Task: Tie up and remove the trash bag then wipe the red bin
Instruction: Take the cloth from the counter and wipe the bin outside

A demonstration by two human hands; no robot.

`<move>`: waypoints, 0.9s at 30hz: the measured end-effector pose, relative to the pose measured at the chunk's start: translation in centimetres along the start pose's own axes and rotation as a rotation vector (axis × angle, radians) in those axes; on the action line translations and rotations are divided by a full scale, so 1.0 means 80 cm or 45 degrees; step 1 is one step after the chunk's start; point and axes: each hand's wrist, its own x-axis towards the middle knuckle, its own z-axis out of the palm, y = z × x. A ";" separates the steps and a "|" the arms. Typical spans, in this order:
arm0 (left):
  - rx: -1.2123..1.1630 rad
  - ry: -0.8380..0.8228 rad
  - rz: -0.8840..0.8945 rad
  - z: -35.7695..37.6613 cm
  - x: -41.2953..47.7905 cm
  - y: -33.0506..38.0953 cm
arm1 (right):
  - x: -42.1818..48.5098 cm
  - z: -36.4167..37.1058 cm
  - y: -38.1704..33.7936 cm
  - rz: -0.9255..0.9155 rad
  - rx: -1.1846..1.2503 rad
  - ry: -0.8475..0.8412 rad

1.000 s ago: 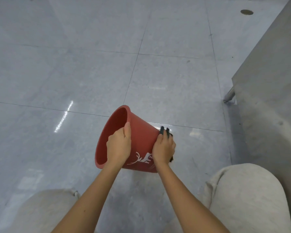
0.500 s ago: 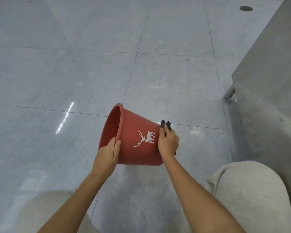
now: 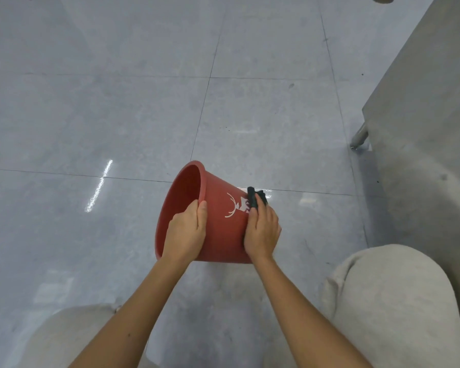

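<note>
- Gripping the bin [image 3: 218, 229] near its rim, your left hand [image 3: 185, 233] is clamped on the wall, thumb along the lip.
- Your right hand [image 3: 262, 231] is closed on a dark cloth [image 3: 255, 197], pressed flat to the bin's base end.
- Since half a second ago the left hand regripped higher and the bin turned; its deer print moved toward the cloth, so wiping looks mid-way.
- Bin is held off the floor [image 3: 117, 115], mouth facing left; no bag visible.
- Both forearms reach forward between your knees.

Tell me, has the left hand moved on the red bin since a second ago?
Yes. The left hand now grips the rim of the red bin, near its mouth. A second ago it lay on the outer wall over the white deer print, which now shows.
</note>
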 end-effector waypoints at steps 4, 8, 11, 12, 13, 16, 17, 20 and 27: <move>-0.043 -0.042 -0.013 0.005 0.012 0.016 | 0.047 -0.013 0.011 0.547 0.168 -0.141; -0.068 -0.082 0.006 0.007 0.021 0.025 | 0.023 -0.020 -0.033 -0.008 0.348 -0.110; -0.082 -0.038 0.041 0.001 0.030 0.016 | -0.002 -0.017 -0.066 -0.425 0.562 -0.204; -0.087 -0.045 0.055 -0.001 0.030 0.011 | 0.000 -0.015 -0.075 -0.462 0.580 -0.255; -0.081 -0.065 0.074 -0.004 0.030 0.005 | 0.009 -0.013 -0.084 -0.452 0.553 -0.290; -0.055 -0.103 0.132 -0.008 0.016 -0.007 | 0.050 -0.010 -0.105 -0.271 0.309 -0.380; -0.045 -0.102 0.161 -0.008 0.009 -0.008 | 0.065 -0.010 -0.109 -0.197 0.259 -0.450; -0.011 -0.134 0.265 -0.007 -0.011 0.000 | 0.105 -0.017 -0.109 -0.111 0.175 -0.714; 0.061 -0.125 0.196 -0.011 -0.010 0.013 | 0.094 -0.025 -0.012 0.230 -0.031 -0.605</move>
